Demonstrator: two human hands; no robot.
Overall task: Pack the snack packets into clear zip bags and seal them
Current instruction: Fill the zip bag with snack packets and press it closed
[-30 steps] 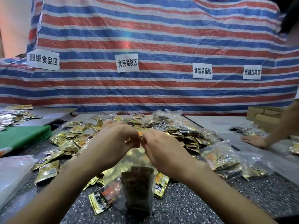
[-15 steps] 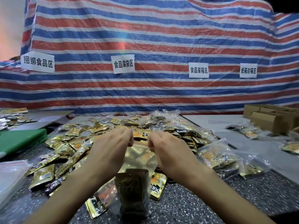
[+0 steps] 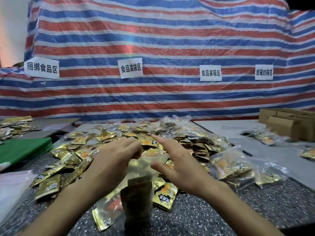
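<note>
From the head camera I see the clear plastic zip bag (image 3: 142, 166) directly in front of me, between both hands, over the speckled dark table (image 3: 221, 217). Its mouth, with a thin red zip line, runs left to right; its long axis drops toward me, with a dark brown packet (image 3: 136, 200) inside.

My left hand (image 3: 115, 164) pinches the mouth's left end with curled fingers. My right hand (image 3: 180, 167) is spread and holds nothing, just beside the right end, so it looks best placed to run along the zip.

Loose gold foil snack packets (image 3: 80, 150) are heaped beyond.

Four white paper signs hang on the striped tarpaulin (image 3: 153, 40): 捆绑食品区 (image 3: 41, 68), 食品装袋区 (image 3: 131, 67), 食品装箱区 (image 3: 210, 72), 纸箱封箱区 (image 3: 264, 72). The packet labels are too blurred to read.
</note>
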